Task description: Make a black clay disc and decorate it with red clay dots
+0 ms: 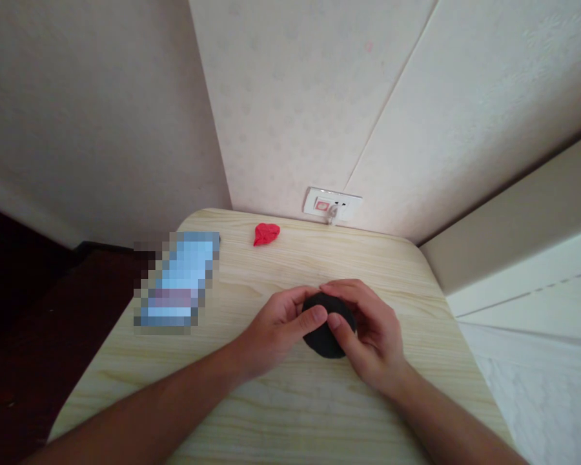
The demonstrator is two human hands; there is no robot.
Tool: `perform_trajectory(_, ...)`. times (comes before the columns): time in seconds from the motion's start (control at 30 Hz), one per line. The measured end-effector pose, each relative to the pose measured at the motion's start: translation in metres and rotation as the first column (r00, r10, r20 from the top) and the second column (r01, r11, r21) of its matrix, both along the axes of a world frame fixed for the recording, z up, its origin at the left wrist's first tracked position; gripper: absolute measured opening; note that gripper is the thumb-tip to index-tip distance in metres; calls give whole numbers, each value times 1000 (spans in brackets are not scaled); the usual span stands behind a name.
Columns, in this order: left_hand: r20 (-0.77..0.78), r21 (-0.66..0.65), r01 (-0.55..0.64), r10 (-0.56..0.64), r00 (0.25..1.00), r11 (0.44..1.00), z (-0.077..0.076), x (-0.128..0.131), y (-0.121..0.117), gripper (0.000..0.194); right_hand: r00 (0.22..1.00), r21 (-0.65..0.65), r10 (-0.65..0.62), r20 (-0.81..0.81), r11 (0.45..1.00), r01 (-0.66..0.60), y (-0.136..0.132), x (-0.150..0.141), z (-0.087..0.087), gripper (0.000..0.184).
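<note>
A black rounded lump [325,336], soft-looking like clay or putty, sits between my two hands over the middle of a light wooden table [252,400]. My left hand [281,326] grips its left side, thumb pressed on top. My right hand [368,329] wraps its right side, fingers curled over the top and thumb against the front. Both hands are closed on the lump. Much of the lump is hidden by my fingers.
A small red lump [266,233] lies near the table's far edge. A blurred rectangular object [178,281] rests at the table's left side. A wall socket [332,204] sits just behind the table. A white bed surface [537,349] borders the right.
</note>
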State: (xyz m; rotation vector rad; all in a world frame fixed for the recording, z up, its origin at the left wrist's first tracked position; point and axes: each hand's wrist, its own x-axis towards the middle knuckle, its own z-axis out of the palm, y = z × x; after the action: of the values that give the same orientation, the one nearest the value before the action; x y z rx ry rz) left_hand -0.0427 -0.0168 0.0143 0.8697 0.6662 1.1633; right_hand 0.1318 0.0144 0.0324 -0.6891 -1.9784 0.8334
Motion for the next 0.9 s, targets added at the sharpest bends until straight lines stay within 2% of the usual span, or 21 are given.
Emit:
perform_trajectory(0.07,27,-41,-10,11,1000,999,-2,2,0,27,999,-3,-38,6,999,38,0,1,-2,37)
perform_trajectory(0.17,-73,1,-31,31,997,1000,2,1,-1,24,999,8,13,33,1000,-13,0,0,-2,44)
perform_trajectory(0.27,-127,54,-34,40,991,998,8,-3,-1,23,998,25,56,40,998,-57,-1,-1,0,43)
perform_trajectory(0.37,-127,49,-23,29,991,999,12,-5,-1,24,999,38,42,26,998,-43,-2,-2,1,43)
perform_trajectory(0.6,-170,57,6,4,986,998,11,-6,-2,24,998,45,53,41,997,-55,-2,-1,2,45)
perform_trajectory(0.77,-134,5,15,-15,991,1000,9,-6,-1,30,998,63,38,44,997,-41,-1,-1,1,48)
perform_trajectory(0.9,-13,-44,67,-68,998,997,10,-4,-3,38,999,17,23,28,1000,-24,0,-1,1,36)
